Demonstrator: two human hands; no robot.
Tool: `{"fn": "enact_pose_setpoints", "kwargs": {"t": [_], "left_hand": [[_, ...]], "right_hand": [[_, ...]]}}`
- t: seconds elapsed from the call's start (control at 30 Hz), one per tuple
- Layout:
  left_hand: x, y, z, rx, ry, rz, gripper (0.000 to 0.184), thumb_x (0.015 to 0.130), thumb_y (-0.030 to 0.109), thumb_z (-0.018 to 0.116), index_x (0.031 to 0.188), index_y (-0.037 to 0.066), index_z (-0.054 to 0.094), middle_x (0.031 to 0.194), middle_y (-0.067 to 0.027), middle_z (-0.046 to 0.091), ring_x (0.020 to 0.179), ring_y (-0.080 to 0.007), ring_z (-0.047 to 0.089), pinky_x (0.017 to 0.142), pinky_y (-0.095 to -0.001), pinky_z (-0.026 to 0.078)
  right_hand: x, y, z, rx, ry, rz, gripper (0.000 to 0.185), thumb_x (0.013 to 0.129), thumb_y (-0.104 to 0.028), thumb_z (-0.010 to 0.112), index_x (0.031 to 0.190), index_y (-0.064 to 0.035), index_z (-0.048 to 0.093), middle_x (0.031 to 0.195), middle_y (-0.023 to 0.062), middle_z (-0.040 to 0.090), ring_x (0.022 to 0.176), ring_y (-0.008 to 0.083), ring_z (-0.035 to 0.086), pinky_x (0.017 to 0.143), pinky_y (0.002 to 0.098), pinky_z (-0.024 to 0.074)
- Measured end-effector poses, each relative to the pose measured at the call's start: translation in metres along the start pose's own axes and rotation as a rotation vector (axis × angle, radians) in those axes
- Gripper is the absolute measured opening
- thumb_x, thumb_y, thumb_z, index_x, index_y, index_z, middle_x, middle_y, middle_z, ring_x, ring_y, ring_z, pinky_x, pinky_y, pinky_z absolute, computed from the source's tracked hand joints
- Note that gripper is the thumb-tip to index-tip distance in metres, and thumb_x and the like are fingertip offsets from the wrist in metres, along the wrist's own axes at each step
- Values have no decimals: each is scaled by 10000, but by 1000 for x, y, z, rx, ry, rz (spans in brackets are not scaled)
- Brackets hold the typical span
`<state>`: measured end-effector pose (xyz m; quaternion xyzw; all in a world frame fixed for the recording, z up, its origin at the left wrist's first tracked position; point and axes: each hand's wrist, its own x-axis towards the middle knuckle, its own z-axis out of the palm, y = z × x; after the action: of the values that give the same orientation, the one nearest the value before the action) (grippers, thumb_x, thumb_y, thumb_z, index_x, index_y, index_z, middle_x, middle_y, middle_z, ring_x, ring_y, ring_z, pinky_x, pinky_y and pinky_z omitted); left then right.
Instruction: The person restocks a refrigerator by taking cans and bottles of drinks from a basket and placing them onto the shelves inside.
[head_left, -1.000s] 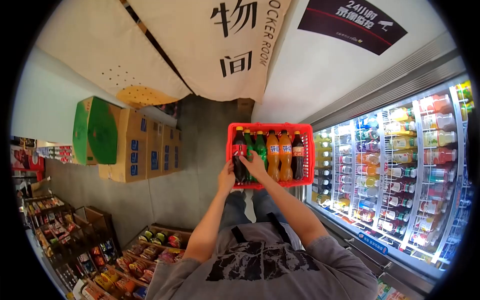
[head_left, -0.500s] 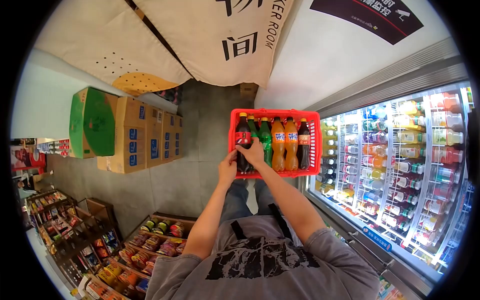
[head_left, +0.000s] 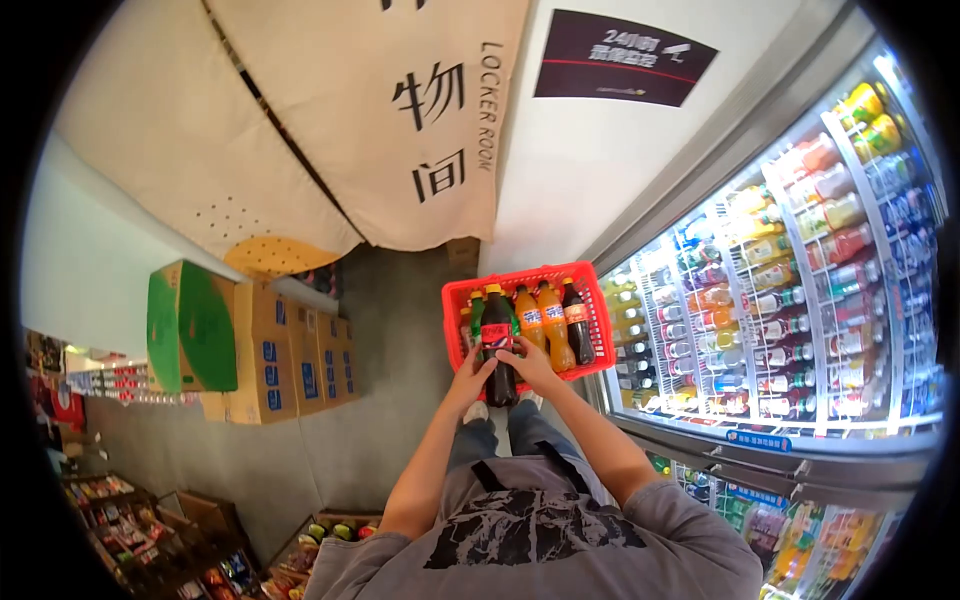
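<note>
A dark cola bottle (head_left: 501,381) with a yellow cap and red label stands out in front of the other bottles, over the near rim of the red basket (head_left: 603,330). My left hand (head_left: 470,378) is closed on its left side. From the right, my right hand (head_left: 531,365) grips the same bottle near its label. Behind it in the basket are green bottles (head_left: 477,312), partly hidden. Orange soda bottles (head_left: 551,318) lean beside them, and another dark bottle (head_left: 577,320) with a pale reddish label is at the right end.
A lit drinks fridge (head_left: 715,435) with rows of bottles runs along the right. Stacked cardboard boxes (head_left: 262,345) and a green box (head_left: 190,325) stand at left. A cloth curtain (head_left: 350,110) hangs ahead. Snack shelves (head_left: 150,530) are at lower left.
The cola bottle has been lifted from the basket's left end towards me, with both hands now around it. The view has turned to the right, bringing more of the fridge into sight.
</note>
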<state>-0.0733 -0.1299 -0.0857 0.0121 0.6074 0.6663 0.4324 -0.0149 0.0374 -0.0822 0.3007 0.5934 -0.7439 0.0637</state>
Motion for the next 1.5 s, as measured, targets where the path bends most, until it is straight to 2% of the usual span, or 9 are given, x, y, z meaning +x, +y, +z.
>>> {"fn": "enact_pose_setpoints", "kwargs": {"t": [0.17,0.57,0.67,0.7,0.97,1.13,1.23,1.33,1.5], "left_hand": [[-9,38,24,-85,-174,-45,682,943,259,653,1488,44,301,1255,-79,578,1117,-154,562,928,-312,465],[-25,74,127,135,-557,178,634,906,67,662,1451,30,340,1267,-111,553,1117,-164,572,969,-309,454],[-35,77,164,202,-639,199,640,902,57,663,1453,24,338,1296,-108,542,1126,-162,569,976,-307,449],[-55,91,184,216,-609,194,649,879,80,685,1446,33,373,1217,-37,552,1112,-142,522,989,-295,406],[-69,48,299,334,-893,267,741,808,131,779,1429,23,388,1163,-66,597,1050,-163,575,921,-318,464],[-107,24,369,412,-1031,338,771,783,156,806,1420,45,386,1234,-82,575,1116,-177,555,926,-336,463],[-137,22,405,433,-1105,331,758,791,131,799,1417,46,381,1277,-81,554,1164,-181,543,944,-339,456],[-158,15,432,451,-1147,392,770,786,108,796,1426,50,373,1259,-71,569,1141,-174,562,925,-324,463],[-176,2,459,402,-1180,344,793,783,148,803,1430,41,357,1233,-64,579,1112,-156,561,916,-320,452]], "right_hand": [[-30,-11,-16,90,115,-95,708,821,-282,784,1390,-34,445,1195,91,597,1029,165,591,838,289,494],[-135,-39,-77,230,302,-396,538,881,-140,705,1345,6,475,1184,69,619,1043,139,594,902,297,481],[-154,-24,-107,259,311,-465,453,899,-128,681,1305,-12,515,1156,51,634,1044,127,593,932,293,463],[-167,-25,-113,265,346,-474,441,902,-131,680,1297,-14,522,1148,46,635,1044,125,593,941,296,459],[-294,-22,-170,267,607,-519,502,896,-161,690,1342,-30,502,1214,33,590,1142,125,534,1002,312,413],[-369,2,-202,251,761,-616,540,897,-252,699,1359,-40,516,1219,48,605,1057,127,560,930,320,452],[-423,2,-221,-106,1183,-676,408,901,-252,690,1244,-43,621,1121,74,661,1013,141,594,869,294,462],[-471,11,-243,165,1635,-548,330,954,-258,613,1175,-16,645,1011,94,661,980,155,603,881,297,454],[-498,40,-302,125,1869,-636,467,1017,-381,441,1096,27,653,1001,118,672,990,183,622,906,317,460]]}}
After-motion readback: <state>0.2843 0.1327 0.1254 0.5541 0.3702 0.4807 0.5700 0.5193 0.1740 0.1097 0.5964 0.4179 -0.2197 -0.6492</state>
